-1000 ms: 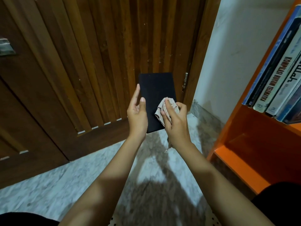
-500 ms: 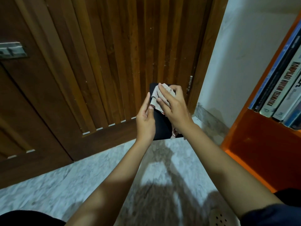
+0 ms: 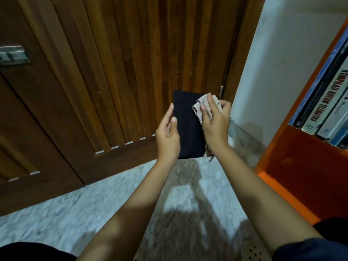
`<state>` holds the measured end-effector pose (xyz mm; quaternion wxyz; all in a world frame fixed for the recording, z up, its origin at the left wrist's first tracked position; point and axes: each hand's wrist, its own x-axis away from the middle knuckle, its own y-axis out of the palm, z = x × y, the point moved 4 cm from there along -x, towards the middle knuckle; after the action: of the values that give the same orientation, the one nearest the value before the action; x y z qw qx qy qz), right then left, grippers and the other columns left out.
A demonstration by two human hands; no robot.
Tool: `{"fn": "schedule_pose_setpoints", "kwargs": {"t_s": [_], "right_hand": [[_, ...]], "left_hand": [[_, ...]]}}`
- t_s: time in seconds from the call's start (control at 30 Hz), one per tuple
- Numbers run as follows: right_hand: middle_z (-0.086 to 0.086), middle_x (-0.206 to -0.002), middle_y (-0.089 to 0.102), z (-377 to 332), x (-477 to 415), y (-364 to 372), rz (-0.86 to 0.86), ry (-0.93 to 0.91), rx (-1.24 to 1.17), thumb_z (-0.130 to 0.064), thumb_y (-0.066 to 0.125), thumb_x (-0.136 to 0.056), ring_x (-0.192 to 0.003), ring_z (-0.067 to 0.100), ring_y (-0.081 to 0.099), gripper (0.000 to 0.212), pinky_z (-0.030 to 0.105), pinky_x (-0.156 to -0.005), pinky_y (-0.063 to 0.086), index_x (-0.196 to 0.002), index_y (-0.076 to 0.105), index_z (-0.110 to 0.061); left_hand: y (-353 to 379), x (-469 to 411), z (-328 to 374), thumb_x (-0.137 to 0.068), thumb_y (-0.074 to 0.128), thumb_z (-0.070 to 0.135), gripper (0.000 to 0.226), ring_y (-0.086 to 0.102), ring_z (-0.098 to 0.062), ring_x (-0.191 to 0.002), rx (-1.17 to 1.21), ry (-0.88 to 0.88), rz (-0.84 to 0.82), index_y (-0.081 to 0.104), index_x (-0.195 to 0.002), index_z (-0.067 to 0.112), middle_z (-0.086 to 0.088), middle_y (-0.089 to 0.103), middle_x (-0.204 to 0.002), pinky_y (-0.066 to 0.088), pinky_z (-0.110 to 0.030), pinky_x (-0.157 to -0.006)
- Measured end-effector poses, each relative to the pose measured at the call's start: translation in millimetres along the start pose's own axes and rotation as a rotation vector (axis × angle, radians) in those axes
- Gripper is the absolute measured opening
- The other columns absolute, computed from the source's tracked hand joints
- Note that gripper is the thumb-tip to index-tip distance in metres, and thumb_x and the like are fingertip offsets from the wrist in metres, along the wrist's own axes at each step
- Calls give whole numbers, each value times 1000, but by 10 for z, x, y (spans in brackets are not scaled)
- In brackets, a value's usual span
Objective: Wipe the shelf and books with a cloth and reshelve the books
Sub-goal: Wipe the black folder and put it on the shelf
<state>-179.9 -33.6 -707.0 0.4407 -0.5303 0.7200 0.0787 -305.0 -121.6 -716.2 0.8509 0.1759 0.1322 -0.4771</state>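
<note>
Holding a black book (image 3: 188, 132) up between our hands, we grip its left edge with our left hand (image 3: 167, 136), thumb on the cover. Our right hand (image 3: 214, 125) holds a crumpled cloth (image 3: 199, 108) and presses it on the book's top right corner. To the right of that hand stands an orange shelf (image 3: 301, 157) with books (image 3: 323, 102). Behind both hands is a wooden door (image 3: 113, 72).

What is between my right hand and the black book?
A crumpled beige cloth, held by the right hand against the black book, in the head view.
</note>
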Motion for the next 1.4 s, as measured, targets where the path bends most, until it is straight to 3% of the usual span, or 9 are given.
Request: {"fn": "schedule_pose_setpoints", "kwargs": {"t_s": [0.17, 0.27, 0.37, 0.43, 0.57, 0.8, 1.07, 1.27, 1.4], "right_hand": [[17, -114, 50, -217, 232, 59, -132, -286, 1, -25, 49, -93, -102, 25, 52, 43, 30, -85, 45, -135, 50, -12], [3, -113, 45, 65, 245, -45, -114, -69, -85, -25, 50, -95, -104, 21, 51, 40, 13, -86, 38, -133, 50, -12], [-7, -107, 39, 292, 393, -119, -45, 287, -249, -22, 50, -97, -101, 4, 49, 38, -3, -78, 33, -133, 49, -7], [-1, -117, 40, 169, 561, -111, -84, 196, -207, -22, 51, -96, -105, -7, 43, 39, 2, -88, 34, -132, 49, -7], [18, -129, 42, -1, 862, -5, -284, -175, -95, -22, 50, -91, -119, 26, 45, 43, 25, -101, 37, -133, 50, -15], [-1, -135, 37, 188, 905, -86, -326, 189, -251, -25, 51, -96, -120, 3, 34, 44, -7, -92, 22, -136, 36, -35], [-2, -128, 51, 120, 860, -44, -303, 232, -404, -15, 61, -90, -115, 0, 46, 38, 1, -91, 34, -124, 50, -27], [-9, -119, 56, 155, 773, -59, -253, 296, -475, -16, 61, -90, -115, 11, 52, 31, 26, -97, 44, -115, 50, -31], [-5, -125, 56, 272, 636, -84, -249, 364, -430, -19, 59, -92, -117, 10, 51, 30, 20, -99, 41, -121, 52, -21]], "left_hand": [[78, -7, -19, -100, 43, 11, 40, 38, -1, -129, 3, -25, -44, 41, -139, 10, 9, 43, -136, 35, -8, -101], [4, -38, -42, -99, 46, 15, 40, 41, -12, -133, 47, -40, -18, 43, -138, 13, 1, 45, -142, 36, -35, -111], [-19, -87, -15, -99, 46, 15, 39, 41, -12, -134, 55, -46, 18, 43, -138, 13, 0, 46, -142, 35, -40, -111], [12, -126, 3, -99, 46, 16, 39, 39, -12, -135, 59, -45, 12, 43, -138, 14, 3, 45, -142, 35, -40, -111], [-37, -239, -59, -97, 49, 23, 39, 40, -16, -135, 69, -84, 44, 47, -136, 22, 4, 45, -143, 36, -48, -109], [-204, -366, -154, -96, 50, 28, 33, 44, -24, -131, 157, -228, 127, 53, -128, 35, 4, 49, -142, 40, -54, -104], [-265, -376, -337, -99, 42, 19, 35, 40, -27, -134, 234, -417, 160, 49, -131, 34, -1, 44, -145, 38, -53, -107], [-218, -205, -355, -99, 42, 30, 50, 38, -25, -135, -65, -421, -118, 28, -147, 25, -4, 37, -149, 31, -46, -112], [-174, 17, -378, -100, 40, 28, 47, 41, -20, -133, -106, -424, -275, 32, -145, 18, -7, 43, -145, 37, -27, -106]]}}
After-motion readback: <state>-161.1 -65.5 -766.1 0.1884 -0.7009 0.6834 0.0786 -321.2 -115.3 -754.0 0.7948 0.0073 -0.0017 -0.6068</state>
